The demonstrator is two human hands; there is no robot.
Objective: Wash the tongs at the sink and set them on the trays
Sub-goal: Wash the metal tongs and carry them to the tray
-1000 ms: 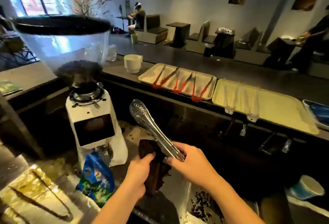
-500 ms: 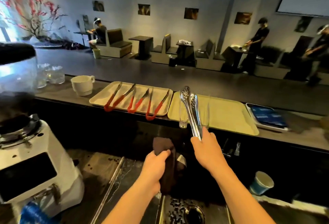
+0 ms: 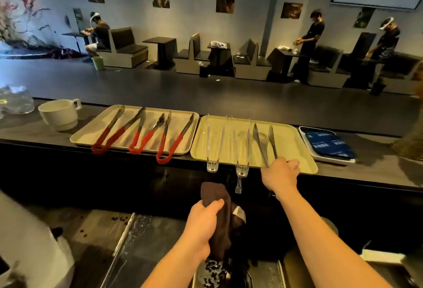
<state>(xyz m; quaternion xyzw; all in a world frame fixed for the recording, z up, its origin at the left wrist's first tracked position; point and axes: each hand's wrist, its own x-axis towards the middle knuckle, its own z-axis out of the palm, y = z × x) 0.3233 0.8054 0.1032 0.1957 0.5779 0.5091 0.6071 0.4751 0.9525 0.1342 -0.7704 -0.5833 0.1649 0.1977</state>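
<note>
Right hand (image 3: 280, 176) grips hinge end of perforated steel tongs (image 3: 265, 144); left hand (image 3: 202, 226) clamps dark brown cloth (image 3: 220, 216) above sink (image 3: 270, 274). Tongs lie on right yellow plastic tray (image 3: 295, 145), beside two clear plastic tongs (image 3: 227, 143). Long axis runs away from person, tips pointing far. Likely next: release. Left tray (image 3: 91, 132) carries red-handled tongs (image 3: 137, 134) on table (image 3: 377, 168).

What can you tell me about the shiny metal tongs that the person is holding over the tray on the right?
The metal tongs look like polished steel, with two slim arms ending in perforated, spoon-like tips. The arms are spread apart, tips pointing away from the person. They lie low over the pale yellow tray, right of two clear plastic tongs; whether they rest on it is unclear. The right hand grips the handle end at the tray's near edge.
</note>
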